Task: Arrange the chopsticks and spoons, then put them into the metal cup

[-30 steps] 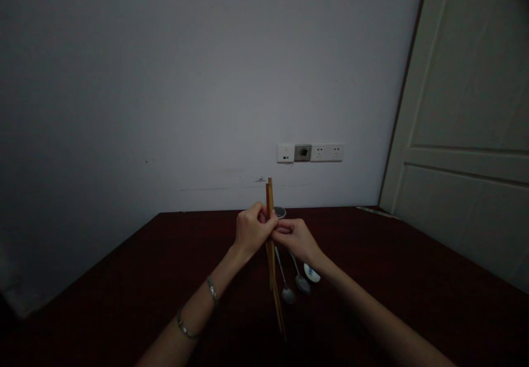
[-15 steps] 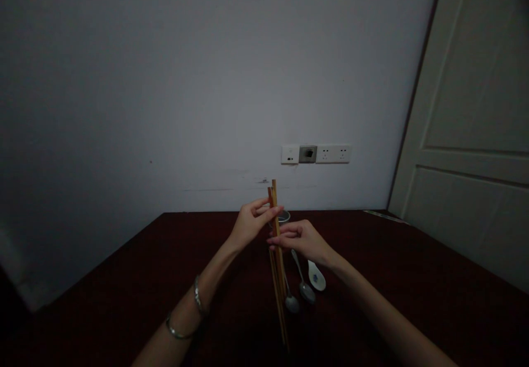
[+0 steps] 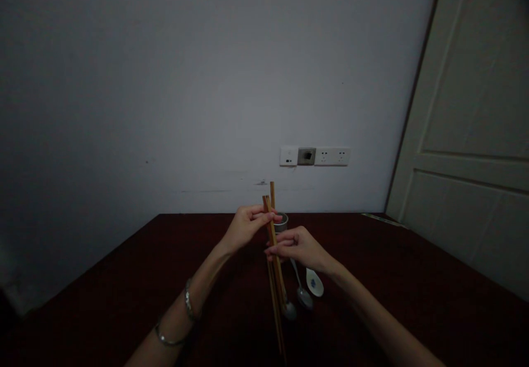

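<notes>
Wooden chopsticks [image 3: 273, 270] stand nearly upright above a dark red table [image 3: 124, 295]. My left hand [image 3: 246, 226] pinches them near their upper ends. My right hand [image 3: 300, 247] is closed round them a little lower. Just behind the hands a small grey cup [image 3: 281, 222] stands on the table, partly hidden. Two metal spoons [image 3: 301, 292] and a white ceramic spoon with blue marks [image 3: 314, 282] lie on the table under my right wrist. My left forearm carries two bracelets.
A pale wall rises behind the table, with a row of sockets [image 3: 314, 156] above the far edge. A cream door [image 3: 475, 152] stands at the right. The light is dim.
The chopsticks have slid apart lengthwise and tilted slightly. My right hand has moved down along them and my left hand has loosened into a pinch.
</notes>
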A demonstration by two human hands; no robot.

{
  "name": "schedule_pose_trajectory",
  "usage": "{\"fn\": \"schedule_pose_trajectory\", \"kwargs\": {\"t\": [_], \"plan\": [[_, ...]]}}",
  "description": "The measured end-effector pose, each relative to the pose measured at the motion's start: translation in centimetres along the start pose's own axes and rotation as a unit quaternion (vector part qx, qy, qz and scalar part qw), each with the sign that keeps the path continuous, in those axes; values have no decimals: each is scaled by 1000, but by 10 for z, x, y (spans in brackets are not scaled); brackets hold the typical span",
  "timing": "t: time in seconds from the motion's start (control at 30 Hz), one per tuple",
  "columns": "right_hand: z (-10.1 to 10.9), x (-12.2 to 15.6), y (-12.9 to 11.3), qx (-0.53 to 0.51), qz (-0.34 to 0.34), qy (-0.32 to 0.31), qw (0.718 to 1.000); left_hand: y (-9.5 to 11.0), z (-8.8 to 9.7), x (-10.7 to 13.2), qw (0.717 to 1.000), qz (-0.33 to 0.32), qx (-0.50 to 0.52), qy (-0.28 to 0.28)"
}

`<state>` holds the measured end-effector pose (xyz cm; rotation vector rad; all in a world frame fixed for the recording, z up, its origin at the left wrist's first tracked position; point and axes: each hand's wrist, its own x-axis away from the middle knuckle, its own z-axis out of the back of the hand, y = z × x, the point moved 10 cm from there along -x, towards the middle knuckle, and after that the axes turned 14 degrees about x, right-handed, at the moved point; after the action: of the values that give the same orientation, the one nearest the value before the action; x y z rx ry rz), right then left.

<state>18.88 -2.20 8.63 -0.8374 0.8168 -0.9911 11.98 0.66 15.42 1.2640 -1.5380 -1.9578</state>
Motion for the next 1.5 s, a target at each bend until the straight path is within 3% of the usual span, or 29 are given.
{"fn": "schedule_pose_trajectory", "kwargs": {"t": [0.33,0.47,0.53,0.6,0.7,0.8,0.97,1.3,1.5], "plan": [[1,-5,6,8,11,22,1000,-16,-3,-1,995,31,90,-9],[-2,-2,6,18,18,-41,999,-12,-2,0,997,24,73,-12],[5,3,1,38,21,-55,998,-8,-4,0,998,18,57,-24],[25,6,-9,70,29,-15,997,-5,-5,1,999,10,38,-36],[61,11,-32,125,57,99,986,-4,-9,3,998,1,25,-56],[81,15,-55,147,83,191,967,-9,-16,5,996,12,33,-76],[75,14,-75,116,116,220,962,-17,-22,7,994,47,50,-83],[66,9,-62,48,110,230,966,-17,-32,10,992,39,46,-114],[70,9,-63,86,124,241,959,-12,-35,6,992,36,37,-113]]}}
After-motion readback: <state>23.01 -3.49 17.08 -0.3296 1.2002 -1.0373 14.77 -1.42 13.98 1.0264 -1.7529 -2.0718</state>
